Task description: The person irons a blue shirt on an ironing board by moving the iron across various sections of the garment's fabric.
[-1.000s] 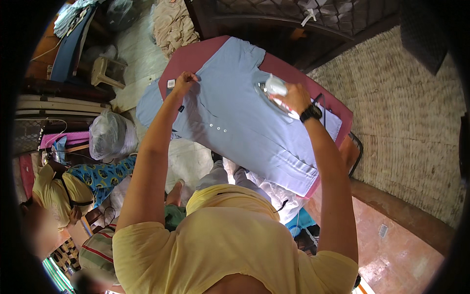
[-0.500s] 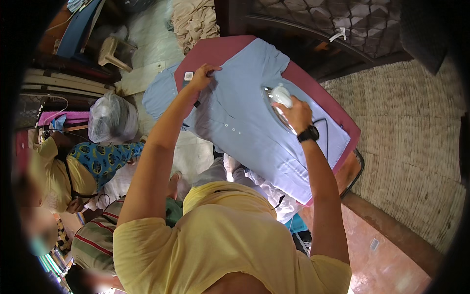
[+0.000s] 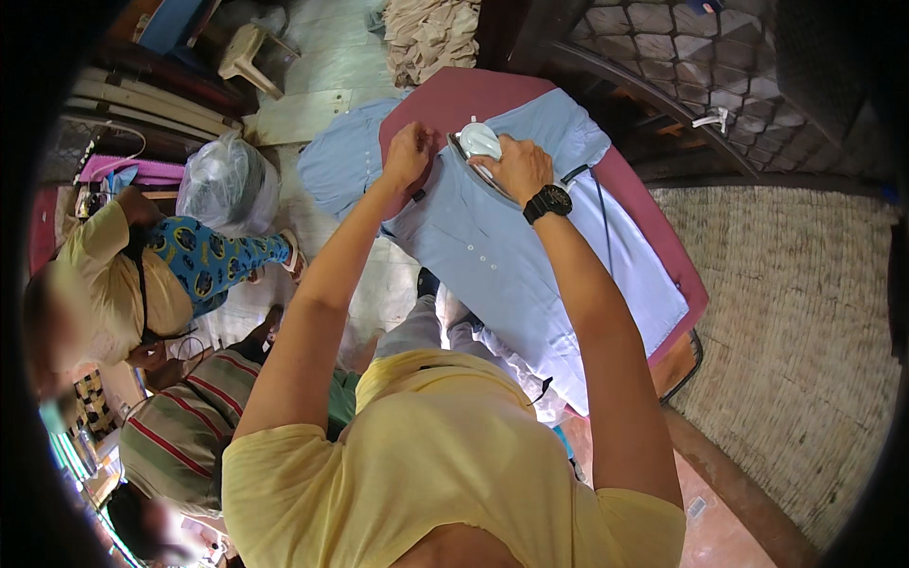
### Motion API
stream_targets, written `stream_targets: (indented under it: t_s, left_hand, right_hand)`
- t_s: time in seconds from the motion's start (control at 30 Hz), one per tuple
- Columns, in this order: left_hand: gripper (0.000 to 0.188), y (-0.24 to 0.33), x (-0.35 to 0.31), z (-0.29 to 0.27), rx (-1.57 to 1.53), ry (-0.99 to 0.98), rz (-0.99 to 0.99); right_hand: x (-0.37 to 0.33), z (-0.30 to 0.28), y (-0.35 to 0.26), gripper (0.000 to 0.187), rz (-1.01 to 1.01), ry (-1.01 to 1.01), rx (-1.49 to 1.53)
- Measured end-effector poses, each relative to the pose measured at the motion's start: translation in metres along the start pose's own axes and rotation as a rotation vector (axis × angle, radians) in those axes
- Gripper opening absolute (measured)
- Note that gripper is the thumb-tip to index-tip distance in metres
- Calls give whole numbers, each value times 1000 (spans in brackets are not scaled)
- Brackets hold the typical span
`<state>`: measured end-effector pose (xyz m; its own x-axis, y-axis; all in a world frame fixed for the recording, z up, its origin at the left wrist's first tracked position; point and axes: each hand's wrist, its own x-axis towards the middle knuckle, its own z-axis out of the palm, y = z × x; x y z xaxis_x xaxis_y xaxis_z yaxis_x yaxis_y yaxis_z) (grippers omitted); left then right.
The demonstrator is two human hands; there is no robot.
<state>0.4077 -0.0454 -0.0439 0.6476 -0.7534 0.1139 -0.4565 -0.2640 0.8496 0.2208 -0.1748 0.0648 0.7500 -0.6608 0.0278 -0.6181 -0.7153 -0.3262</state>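
Note:
A light blue shirt (image 3: 454, 222) with a row of white buttons lies spread over a maroon ironing board (image 3: 457, 87). Wrapped round the handle of a white iron (image 3: 480, 140) is my right hand (image 3: 523, 170), a black watch on its wrist. The iron rests on the upper part of the shirt, tip toward the far left. Just left of it, my left hand (image 3: 409, 156) has its fingers bent in at the shirt's edge, seemingly pinching the cloth. One part of the shirt hangs past the board's left side. The iron's dark cord trails from behind my right hand over the cloth.
Two people sit at the left, one in patterned blue trousers (image 3: 204, 256), one in a striped shirt (image 3: 180, 431). A plastic-wrapped bundle (image 3: 227, 185) and a beige stool (image 3: 256, 62) stand beyond. Folded cloth (image 3: 431, 43) is piled behind the board. A metal lattice gate (image 3: 663, 52) is far right.
My right hand has slid the iron left and away from me, up close to my left hand. The left hand's fingers have curled in. The view has shifted slightly.

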Motion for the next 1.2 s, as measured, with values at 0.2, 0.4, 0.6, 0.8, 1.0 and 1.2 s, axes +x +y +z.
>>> stream_targets:
  t_s: [0.2,0.4,0.6,0.8,1.0,1.2]
  left_hand:
    - [13,14,-22,2,12,-45,-43]
    - [15,18,-21,8,189,28,-52]
    - [15,9,-19,6,104,24,-108]
    - [16,1,-17,9,88,18,-108]
    - [22,1,-11,5,126,-72,-113]
    - [38,44,-15,43,728,61,89]
  right_hand:
    - [7,2,-13,60,-10,-34,18]
    - [-16,-6,-5,56,28,-97,-10]
    - [-80,-28,24,54,-82,-231,16]
    - [-52,0,-6,54,33,-53,20]
    - [-93,-6,16,53,43,-83,44]
    - [-165,-48,126,64,413,3,83]
